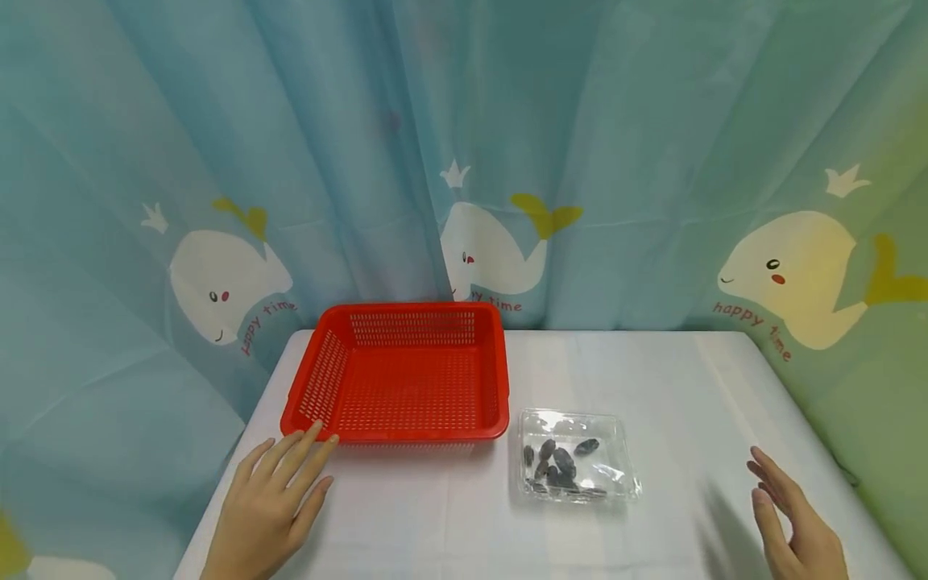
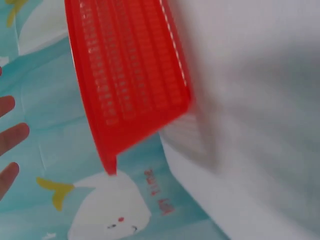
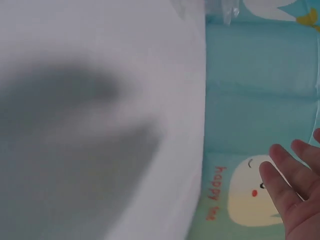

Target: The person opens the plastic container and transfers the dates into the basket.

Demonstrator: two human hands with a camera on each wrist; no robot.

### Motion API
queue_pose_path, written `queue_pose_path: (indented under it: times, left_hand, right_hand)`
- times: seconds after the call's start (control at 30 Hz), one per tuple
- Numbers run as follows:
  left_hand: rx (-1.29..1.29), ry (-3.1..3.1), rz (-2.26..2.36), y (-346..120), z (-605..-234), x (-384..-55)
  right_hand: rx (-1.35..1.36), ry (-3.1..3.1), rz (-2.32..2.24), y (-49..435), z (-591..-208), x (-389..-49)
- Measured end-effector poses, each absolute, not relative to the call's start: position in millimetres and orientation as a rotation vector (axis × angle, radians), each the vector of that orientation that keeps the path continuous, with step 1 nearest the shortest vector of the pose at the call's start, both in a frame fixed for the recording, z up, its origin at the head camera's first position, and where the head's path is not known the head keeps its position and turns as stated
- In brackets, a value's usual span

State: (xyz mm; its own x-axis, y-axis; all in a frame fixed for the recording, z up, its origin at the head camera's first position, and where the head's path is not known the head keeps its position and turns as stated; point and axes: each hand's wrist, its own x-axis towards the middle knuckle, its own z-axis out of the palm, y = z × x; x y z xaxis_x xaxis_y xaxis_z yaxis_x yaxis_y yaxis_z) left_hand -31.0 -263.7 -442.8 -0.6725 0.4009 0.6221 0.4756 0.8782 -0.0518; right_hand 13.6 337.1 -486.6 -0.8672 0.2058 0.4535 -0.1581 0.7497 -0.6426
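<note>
My left hand (image 1: 270,506) is at the near left corner of a red plastic basket (image 1: 395,435), fingers spread and fairly straight, holding nothing. In the head view its fingertips overlap the basket's rim. The left wrist view shows the basket's slotted side (image 2: 127,65) with several fingertips (image 2: 14,139) off to the left. On the right of the table my right hand (image 1: 797,524) hovers with loosely bent fingers and nothing in it. Between the hands stands a clear plastic box (image 1: 612,459) with several small dark oval pieces (image 1: 564,462) inside.
A white cloth covers the table (image 1: 667,387). Behind and beside it hangs a blue-green curtain (image 1: 638,161) printed with whales. The basket sits at the back left, and the clear box stands just right of its near corner.
</note>
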Motion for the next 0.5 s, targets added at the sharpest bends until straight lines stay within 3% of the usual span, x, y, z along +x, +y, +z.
queue_pose_path:
  times: [0.27, 0.5]
  left_hand:
    - [-0.683, -2.360, -0.244, -233, -452, -32]
    - [-0.744, -2.359, -0.301, -206, -463, -35]
  right_hand:
    - [-0.121, -2.316, 1.320, 310, -500, 11]
    - [0.043, -2.032, 1.724, 299, -517, 7]
